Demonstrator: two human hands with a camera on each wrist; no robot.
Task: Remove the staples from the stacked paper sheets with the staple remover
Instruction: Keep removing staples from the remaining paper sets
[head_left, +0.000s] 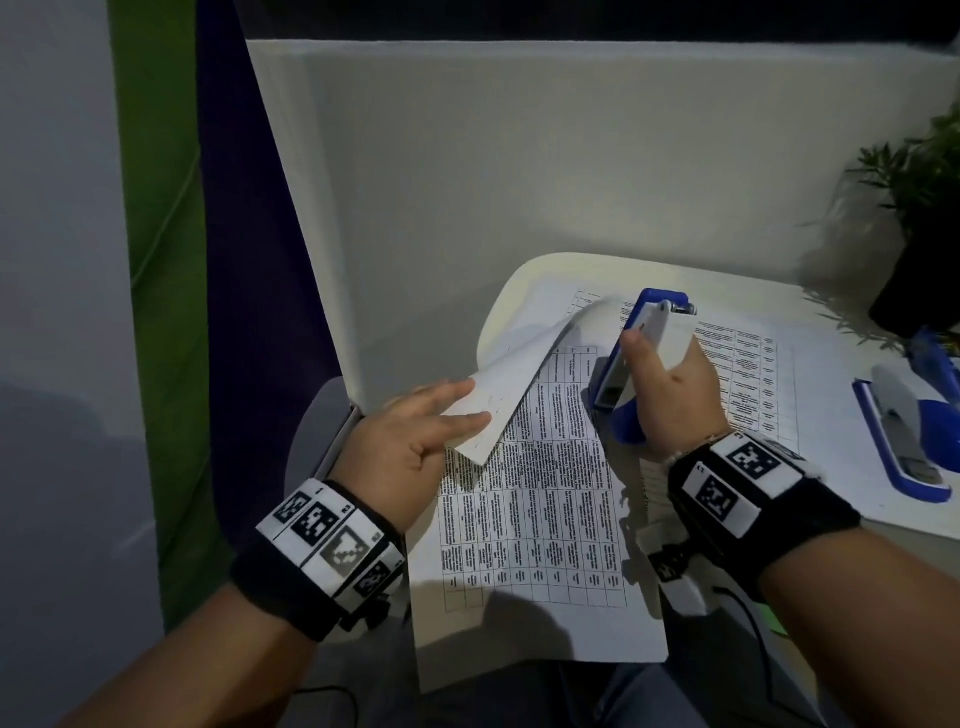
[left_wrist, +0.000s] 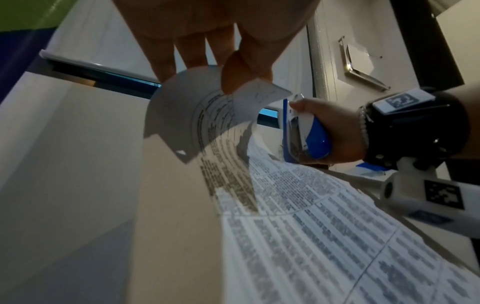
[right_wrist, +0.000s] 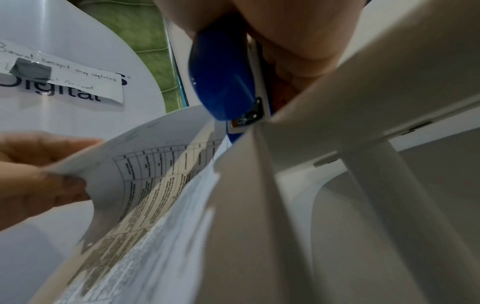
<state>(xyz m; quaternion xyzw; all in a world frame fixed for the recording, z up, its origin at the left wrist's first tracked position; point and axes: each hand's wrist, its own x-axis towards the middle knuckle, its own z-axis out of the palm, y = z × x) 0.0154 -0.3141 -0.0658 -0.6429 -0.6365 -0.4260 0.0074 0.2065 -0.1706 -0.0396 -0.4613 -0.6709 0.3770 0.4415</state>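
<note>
A stack of printed sheets (head_left: 540, 493) with tables lies on the white table (head_left: 831, 301). My left hand (head_left: 415, 441) pinches the corner of the top sheet (head_left: 498, 395) between thumb and fingers and curls it back to the left. In the left wrist view that sheet (left_wrist: 197, 115) bends under my thumb. My right hand (head_left: 670, 384) grips a blue and white stapler-style staple remover (head_left: 644, 353), its nose set at the stack's far corner. The right wrist view shows its blue end (right_wrist: 221, 82) against the paper edge (right_wrist: 182, 164). No staple is visible.
A second blue and grey stapler (head_left: 904, 441) lies open at the right on more printed sheets (head_left: 753, 374). A potted plant (head_left: 919, 218) stands at the back right. A white partition wall (head_left: 519, 156) rises behind the table.
</note>
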